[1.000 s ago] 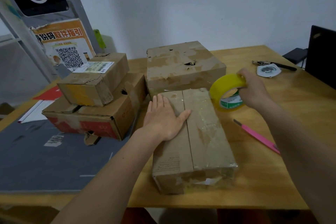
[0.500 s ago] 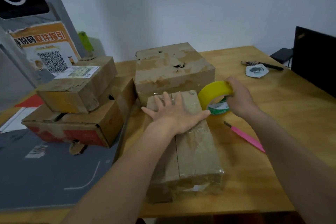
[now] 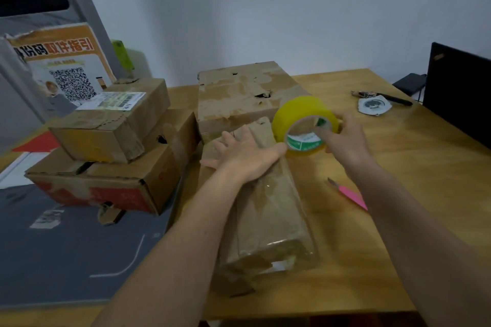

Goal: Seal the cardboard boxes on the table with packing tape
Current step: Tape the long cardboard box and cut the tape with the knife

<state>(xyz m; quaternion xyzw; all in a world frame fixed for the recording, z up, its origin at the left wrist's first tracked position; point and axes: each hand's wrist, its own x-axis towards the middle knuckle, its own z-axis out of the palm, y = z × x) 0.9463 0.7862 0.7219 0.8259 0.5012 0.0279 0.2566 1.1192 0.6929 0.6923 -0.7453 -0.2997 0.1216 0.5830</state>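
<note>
Item: long cardboard box, nearest on table, my left hand flat and spread on its far end. Right hand grips yellow tape roll just above that end. I'd anchor the tape end past the far edge, press firmly, then draw straight along the centre seam.

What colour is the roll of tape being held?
Yellow, with a green and white inner core; the roll of packing tape shows in the head view.
</note>
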